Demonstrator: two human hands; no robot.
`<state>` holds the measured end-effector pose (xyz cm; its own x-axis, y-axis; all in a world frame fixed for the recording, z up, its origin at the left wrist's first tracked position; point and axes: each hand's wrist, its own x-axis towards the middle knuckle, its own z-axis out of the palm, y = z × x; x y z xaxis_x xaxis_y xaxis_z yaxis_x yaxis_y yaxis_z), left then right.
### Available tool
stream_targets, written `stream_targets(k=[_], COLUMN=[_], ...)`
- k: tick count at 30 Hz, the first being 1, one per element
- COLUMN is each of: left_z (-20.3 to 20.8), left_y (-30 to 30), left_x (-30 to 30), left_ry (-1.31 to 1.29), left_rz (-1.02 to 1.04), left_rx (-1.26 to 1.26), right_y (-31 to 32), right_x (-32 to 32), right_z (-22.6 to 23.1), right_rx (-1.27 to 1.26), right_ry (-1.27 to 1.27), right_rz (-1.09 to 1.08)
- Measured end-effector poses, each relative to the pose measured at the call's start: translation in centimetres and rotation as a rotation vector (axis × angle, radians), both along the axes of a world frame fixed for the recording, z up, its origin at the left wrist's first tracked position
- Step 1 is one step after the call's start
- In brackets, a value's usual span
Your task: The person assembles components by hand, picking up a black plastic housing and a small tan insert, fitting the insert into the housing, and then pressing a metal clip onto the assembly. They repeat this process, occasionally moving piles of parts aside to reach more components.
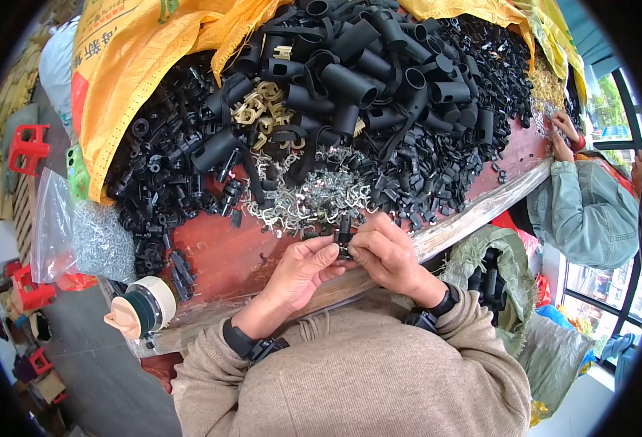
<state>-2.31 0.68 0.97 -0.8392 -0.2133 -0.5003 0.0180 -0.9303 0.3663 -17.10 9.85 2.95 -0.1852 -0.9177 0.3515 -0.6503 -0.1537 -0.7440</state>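
Close to the table's front edge, my left hand (302, 268) and my right hand (386, 251) meet around a small black plastic part (343, 237). The fingers of both are closed on it, and its lower end is partly hidden by them. Just beyond lies a heap of bent silvery metal clips (321, 186). Small black plastic pieces (430, 175) are piled to its right, and black fittings (168, 160) to its left. Behind the clips rises a mound of black tubes (346, 84), with tan plastic parts (262, 105) at its left side.
A cup with a pinkish lid (135, 313) stands at the table's left corner by a bag of small metal pieces (102, 240). Yellow woven sacks (153, 58) border the piles. An open sack (506, 284) sits at my right. Another person (583, 204) works farther right.
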Motion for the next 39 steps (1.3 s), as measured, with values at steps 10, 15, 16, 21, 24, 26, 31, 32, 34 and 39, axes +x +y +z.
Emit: stream_targets(k=[10, 15, 16, 21, 24, 26, 31, 32, 34, 39], left_z=[-0.4, -0.3, -0.2, 0.0, 0.4, 0.7, 0.8, 0.7, 0.6, 0.3], left_y=[-0.1, -0.2, -0.3, -0.5, -0.7, -0.9, -1.2, -1.3, -1.2, -1.2], left_x=[0.3, 0.3, 0.3, 0.5, 0.4, 0.6, 1.6, 1.8, 1.7, 1.4], left_ry=[-0.038, -0.063, -0.058, -0.057, -0.046, -0.042, -0.121, -0.133, -0.157, -0.105], left_rz=[-0.096, -0.103, -0.095, -0.068, -0.075, -0.066, -0.062, -0.049, -0.025, -0.030], left_rx=[-0.058, -0.085, -0.082, -0.088, -0.109, -0.127, -0.157, -0.159, -0.164, -0.146], right_y=[0.3, 0.1, 0.1, 0.3, 0.2, 0.0, -2.0, -2.5, -4.2, -7.8], right_x=[-0.2, -0.2, -0.2, -0.1, -0.4, -1.1, -3.6, -4.1, -5.0, -6.3], right_z=[-0.1, -0.1, -0.1, 0.0, -0.5, -0.2, 0.5, 0.6, 0.6, -1.1], right_rx=[0.011, 0.118, 0.162, 0.372, 0.265, 0.253, 0.173, 0.143, 0.074, 0.044], right_ry=[-0.019, -0.187, -0.266, -0.474, -0.514, -0.483, -0.167, -0.036, 0.158, 0.633], right_rz=[0.050, 0.045, 0.032, -0.058, 0.078, 0.082, 0.071, 0.056, -0.032, -0.179])
